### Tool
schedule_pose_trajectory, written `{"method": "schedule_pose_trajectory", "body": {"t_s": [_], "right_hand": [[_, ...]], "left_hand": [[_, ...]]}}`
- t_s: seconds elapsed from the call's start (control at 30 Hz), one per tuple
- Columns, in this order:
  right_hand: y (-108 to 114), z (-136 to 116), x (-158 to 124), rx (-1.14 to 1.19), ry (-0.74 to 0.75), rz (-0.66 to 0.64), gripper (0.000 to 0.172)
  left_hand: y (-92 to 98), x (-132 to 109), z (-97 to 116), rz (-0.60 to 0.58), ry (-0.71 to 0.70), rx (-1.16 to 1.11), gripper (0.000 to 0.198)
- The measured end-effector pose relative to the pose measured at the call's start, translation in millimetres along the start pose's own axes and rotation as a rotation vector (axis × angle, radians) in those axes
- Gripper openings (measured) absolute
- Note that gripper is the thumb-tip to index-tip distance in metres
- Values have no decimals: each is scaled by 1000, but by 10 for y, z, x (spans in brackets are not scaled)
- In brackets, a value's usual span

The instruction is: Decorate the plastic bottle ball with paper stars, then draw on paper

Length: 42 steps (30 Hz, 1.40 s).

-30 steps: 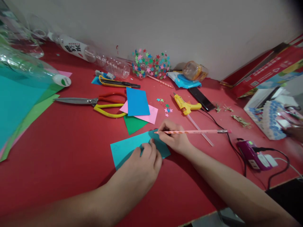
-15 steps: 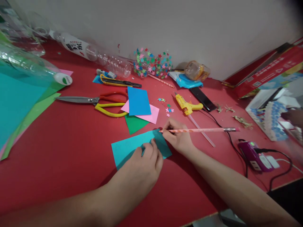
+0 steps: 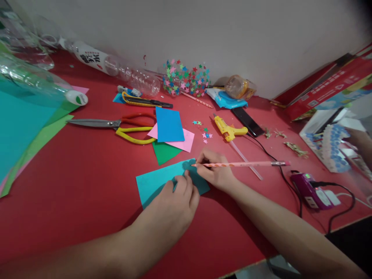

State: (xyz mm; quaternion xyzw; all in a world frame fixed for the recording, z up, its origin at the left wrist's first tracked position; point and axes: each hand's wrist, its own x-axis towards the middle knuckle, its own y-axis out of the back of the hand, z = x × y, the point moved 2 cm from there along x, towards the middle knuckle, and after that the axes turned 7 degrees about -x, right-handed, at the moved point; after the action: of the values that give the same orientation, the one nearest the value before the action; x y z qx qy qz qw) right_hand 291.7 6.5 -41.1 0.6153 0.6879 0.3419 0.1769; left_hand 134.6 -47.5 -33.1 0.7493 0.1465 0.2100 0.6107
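A teal paper rectangle (image 3: 157, 181) lies on the red table (image 3: 72, 205). My left hand (image 3: 177, 197) rests on its lower part, the fingers bent and lying on the paper. My right hand (image 3: 213, 170) is closed round a pink pencil (image 3: 247, 164) near its point, which touches the paper close to its upper right corner. Behind the paper are a blue card (image 3: 169, 124), a pink one (image 3: 186, 140) and a green one (image 3: 165, 152), overlapping.
Large shears (image 3: 107, 123) and a yellow-handled cutter (image 3: 145, 101) lie behind on the left. A yellow glue gun (image 3: 230, 130), a phone (image 3: 248, 122) and a purple power adapter (image 3: 312, 190) with cables are on the right. Another person's hand (image 3: 360, 139) shows at the right edge.
My right hand and the pencil have shifted slightly left and down over the teal paper. My left hand stays in place. The other person's hand at the right has moved a little.
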Motion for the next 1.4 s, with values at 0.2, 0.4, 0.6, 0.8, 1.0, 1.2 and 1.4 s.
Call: {"method": "schedule_pose_trajectory", "body": {"t_s": [0.2,0.4,0.6,0.8,1.0,1.2,1.4], "right_hand": [[-6,14,-9,13,14,-30,11],[7,14,-7,-26,-39,-7,11],[23,-12,16,-25,-68,16,10],[21,-17,31,7,-41,17,11],[4,4,24,40,-27,-11,9],[0,1,8,36,-27,-45,10],[11,18,23,28,-69,-10,11]], "left_hand": [[-17,-9,13,23,0,-15,39],[-7,-7,5,24,0,-9,40],[-29,-8,8,38,0,-15,40],[-27,-5,4,40,0,-7,39],[-25,-3,7,53,10,2,39],[-27,-15,7,36,-1,-5,40],[-24,-9,10,28,2,-2,41]]}}
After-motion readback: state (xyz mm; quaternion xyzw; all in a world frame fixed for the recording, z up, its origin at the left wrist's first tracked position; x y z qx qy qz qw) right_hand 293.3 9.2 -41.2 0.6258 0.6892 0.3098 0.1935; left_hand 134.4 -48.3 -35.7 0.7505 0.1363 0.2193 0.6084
